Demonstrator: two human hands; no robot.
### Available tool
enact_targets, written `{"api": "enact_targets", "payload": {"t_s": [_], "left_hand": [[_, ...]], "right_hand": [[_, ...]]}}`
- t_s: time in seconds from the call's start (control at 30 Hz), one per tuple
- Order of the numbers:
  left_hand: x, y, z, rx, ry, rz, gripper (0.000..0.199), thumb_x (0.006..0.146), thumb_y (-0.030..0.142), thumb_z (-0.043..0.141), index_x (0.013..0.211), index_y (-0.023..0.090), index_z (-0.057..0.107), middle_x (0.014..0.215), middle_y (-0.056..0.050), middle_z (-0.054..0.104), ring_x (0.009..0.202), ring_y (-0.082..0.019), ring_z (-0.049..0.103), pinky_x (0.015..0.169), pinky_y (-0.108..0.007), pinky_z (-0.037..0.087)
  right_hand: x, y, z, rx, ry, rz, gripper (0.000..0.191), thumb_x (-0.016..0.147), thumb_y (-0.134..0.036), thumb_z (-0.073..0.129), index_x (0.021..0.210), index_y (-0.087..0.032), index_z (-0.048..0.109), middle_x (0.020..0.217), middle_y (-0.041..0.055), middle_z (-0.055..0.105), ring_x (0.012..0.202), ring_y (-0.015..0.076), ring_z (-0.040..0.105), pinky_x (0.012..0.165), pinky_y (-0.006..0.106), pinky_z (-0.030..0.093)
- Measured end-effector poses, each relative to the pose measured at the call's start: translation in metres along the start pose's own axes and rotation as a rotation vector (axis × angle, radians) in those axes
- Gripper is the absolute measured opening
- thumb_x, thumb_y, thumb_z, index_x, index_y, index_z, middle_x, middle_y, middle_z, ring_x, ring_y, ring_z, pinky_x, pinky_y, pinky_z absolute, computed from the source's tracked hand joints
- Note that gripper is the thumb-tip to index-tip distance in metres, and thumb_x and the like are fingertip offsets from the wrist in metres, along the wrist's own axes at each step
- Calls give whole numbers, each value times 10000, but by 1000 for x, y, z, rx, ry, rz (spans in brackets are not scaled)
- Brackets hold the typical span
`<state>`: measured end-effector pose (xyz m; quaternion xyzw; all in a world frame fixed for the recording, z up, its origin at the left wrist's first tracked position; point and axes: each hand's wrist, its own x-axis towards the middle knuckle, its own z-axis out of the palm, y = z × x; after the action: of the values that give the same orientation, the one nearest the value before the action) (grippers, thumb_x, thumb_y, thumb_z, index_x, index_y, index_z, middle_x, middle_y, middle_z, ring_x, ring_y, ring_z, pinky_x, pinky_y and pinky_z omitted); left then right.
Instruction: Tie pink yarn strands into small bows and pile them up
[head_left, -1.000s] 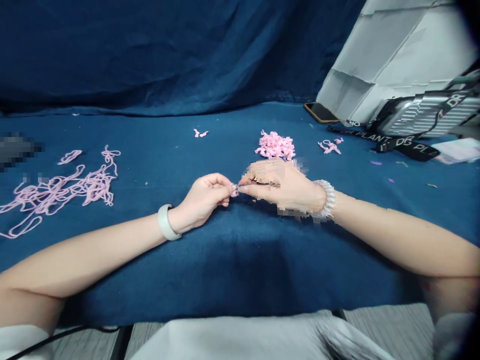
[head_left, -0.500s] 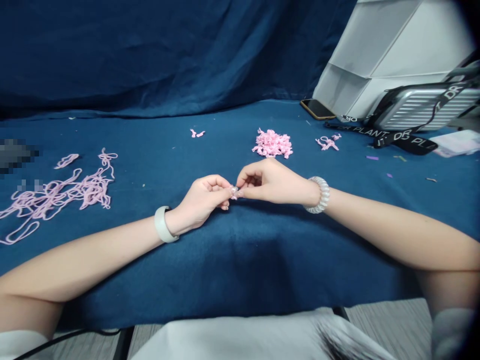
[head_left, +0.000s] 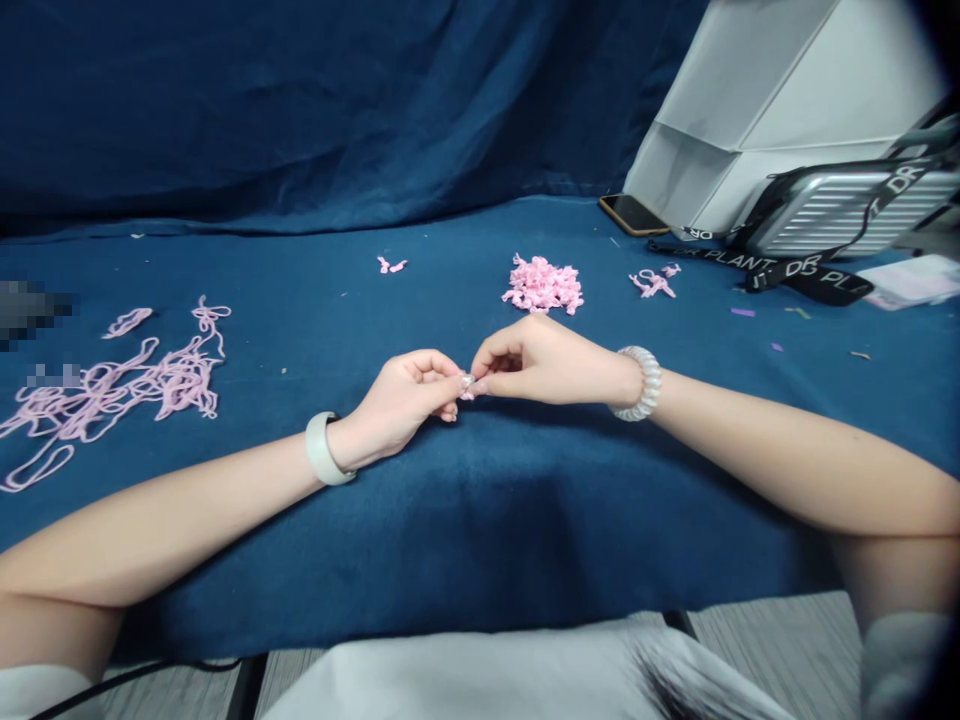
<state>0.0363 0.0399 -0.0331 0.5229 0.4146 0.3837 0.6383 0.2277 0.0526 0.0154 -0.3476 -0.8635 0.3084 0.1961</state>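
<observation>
The left wrist [head_left: 345, 443] wears a smooth, pale band [head_left: 321, 452]. On the right wrist [head_left: 616, 378] there is a clear, ridged coil [head_left: 646, 384]. The short sleeves [head_left: 46, 692] and the lap cloth [head_left: 465, 677] are both whitish.

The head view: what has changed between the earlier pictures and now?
Things on the blue cloth appear slightly further left, likely camera drift. Nothing was visibly taken up or let go: the bare left hand and bare right hand still meet, pinching a tiny pink piece. The bumpy pink yarn pile and tangled pale-pink cord stayed put.
</observation>
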Motion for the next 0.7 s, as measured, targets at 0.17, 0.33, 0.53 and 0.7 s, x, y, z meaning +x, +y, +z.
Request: {"api": "enact_targets", "payload": {"t_s": [0.17,0.33,0.53,0.7], "left_hand": [[-1,0,0,12,-1,1,167,700,221,728,691,126,591,618,8,646,455,-44,529,465,-160,452],[0,-1,-1,6,-3,3,164,701,217,730,696,122,597,628,2,653,459,-45,535,473,-161,461],[0,-1,0,-1,4,-7,174,694,222,737,694,119,597,613,-2,653,456,-46,536,470,-159,461],[0,1,1,4,11,-29,181,691,229,737,697,120,592,611,-3,652,455,-48,534,466,-159,456]], "right_hand": [[0,-1,-5,-1,-33,-4,189,791,-271,604,840,-133,724,733,19,705,633,106,616,599,224,428],[-1,-2,-3,-54,-18,-16,168,789,-235,602,845,-138,727,736,19,704,642,108,617,612,231,421],[-1,-4,0,-104,18,-26,144,783,-219,615,814,-132,726,695,16,691,600,95,591,598,230,403],[-1,-4,2,-165,48,-73,144,787,-209,606,808,-128,723,688,25,685,595,98,584,611,238,404]]}}
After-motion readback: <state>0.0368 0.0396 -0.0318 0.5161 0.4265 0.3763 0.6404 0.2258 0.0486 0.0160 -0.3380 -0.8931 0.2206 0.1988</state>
